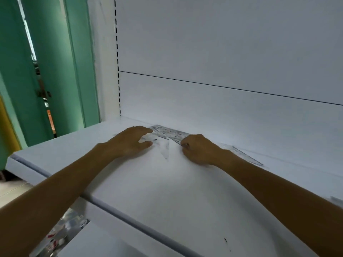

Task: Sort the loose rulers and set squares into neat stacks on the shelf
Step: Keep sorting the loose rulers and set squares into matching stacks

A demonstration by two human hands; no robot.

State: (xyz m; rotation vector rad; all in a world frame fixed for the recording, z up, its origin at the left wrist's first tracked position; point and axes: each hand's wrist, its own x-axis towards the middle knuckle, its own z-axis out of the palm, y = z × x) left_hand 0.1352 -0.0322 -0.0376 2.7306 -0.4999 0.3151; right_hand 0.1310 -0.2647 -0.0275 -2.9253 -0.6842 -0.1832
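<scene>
Clear plastic rulers and set squares lie on a white shelf [185, 191]. A pile of clear rulers [169, 133] lies near the shelf's back, between my two hands. A clear set square [165, 149] points toward me just below it. My left hand [130, 141] lies flat over the left end of the pile, fingers spread and touching the plastic. My right hand [198, 150] has its fingers curled and pinches the right end of the rulers. Another clear set square [245, 154] lies to the right, partly hidden by my right wrist.
A white back panel [222, 52] with a slotted upright [117, 52] closes the shelf behind. A green door frame [78, 62] stands at the left. Packaged items [61, 234] sit on a lower level at the bottom left. One more clear piece [336, 200] shows at the right edge.
</scene>
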